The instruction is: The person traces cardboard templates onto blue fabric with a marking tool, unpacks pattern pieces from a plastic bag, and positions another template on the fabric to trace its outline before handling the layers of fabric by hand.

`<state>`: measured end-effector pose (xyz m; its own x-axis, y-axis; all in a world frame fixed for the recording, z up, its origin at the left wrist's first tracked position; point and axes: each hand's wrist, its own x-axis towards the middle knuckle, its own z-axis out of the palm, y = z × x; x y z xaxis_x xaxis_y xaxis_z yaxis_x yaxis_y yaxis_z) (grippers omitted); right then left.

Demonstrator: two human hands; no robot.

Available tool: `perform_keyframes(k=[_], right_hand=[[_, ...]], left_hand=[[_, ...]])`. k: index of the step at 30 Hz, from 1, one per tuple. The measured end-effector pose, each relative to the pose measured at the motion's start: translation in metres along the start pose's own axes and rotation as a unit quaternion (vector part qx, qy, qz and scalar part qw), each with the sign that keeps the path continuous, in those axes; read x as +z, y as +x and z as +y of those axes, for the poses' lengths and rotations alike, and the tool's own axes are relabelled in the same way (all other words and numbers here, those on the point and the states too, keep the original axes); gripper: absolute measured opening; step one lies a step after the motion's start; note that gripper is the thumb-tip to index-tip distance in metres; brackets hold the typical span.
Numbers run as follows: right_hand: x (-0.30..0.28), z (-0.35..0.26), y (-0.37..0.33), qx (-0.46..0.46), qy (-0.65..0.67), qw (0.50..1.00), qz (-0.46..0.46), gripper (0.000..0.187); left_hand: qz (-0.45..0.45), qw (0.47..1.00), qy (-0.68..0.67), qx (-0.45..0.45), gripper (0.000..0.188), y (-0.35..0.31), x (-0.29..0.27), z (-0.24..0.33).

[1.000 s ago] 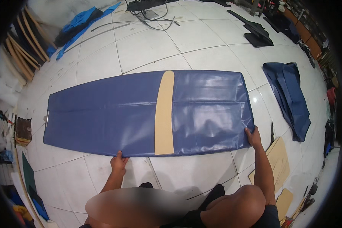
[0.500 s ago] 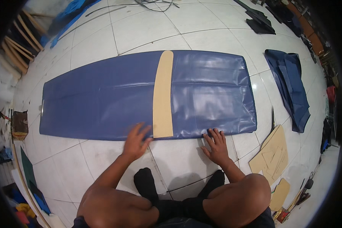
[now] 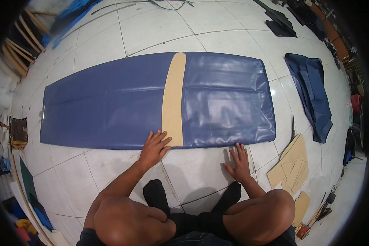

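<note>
A long piece of blue, shiny vinyl-like sheet (image 3: pixel 98 102) lies flat on the tiled floor in front of me, with creases across its right part. Across its middle, from near edge to far edge, rests a tan cardboard pattern piece (image 3: pixel 174 94) with a rounded far end. My left hand (image 3: pixel 155 146) is open, its fingertips on the near left corner of the pattern piece and the sheet beside it. Fingers apart, my right hand (image 3: pixel 238 163) hovers or rests at the sheet's near edge, right of the pattern; it holds nothing.
Folded dark blue material (image 3: pixel 311 94) lies to the right. Below it are several tan cardboard pieces (image 3: pixel 290 164) on the floor. A small brown box (image 3: pixel 19 133) stands at the left. Black material (image 3: pixel 281 23) lies at the far right, thin strips (image 3: pixel 115 13) at the far left.
My left hand has moved right onto the pattern's near corner. My right hand has drawn slightly back toward me at the sheet's edge. The pattern's near end sits slightly further left.
</note>
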<state>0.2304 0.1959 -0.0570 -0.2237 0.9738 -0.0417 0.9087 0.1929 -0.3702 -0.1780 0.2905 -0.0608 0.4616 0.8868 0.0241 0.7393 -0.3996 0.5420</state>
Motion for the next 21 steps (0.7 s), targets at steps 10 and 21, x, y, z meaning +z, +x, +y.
perform_keyframes(k=[10,21], right_hand=[[0.002,0.002,-0.025,-0.005,0.045,0.999,-0.018,0.065],[0.018,-0.031,-0.075,0.021,0.074,0.997,-0.01,0.061]], left_hand=[[0.003,0.999,-0.021,-0.031,0.037,0.004,0.002,0.003],[-0.034,0.997,-0.038,-0.058,0.037,0.006,-0.002,0.006]])
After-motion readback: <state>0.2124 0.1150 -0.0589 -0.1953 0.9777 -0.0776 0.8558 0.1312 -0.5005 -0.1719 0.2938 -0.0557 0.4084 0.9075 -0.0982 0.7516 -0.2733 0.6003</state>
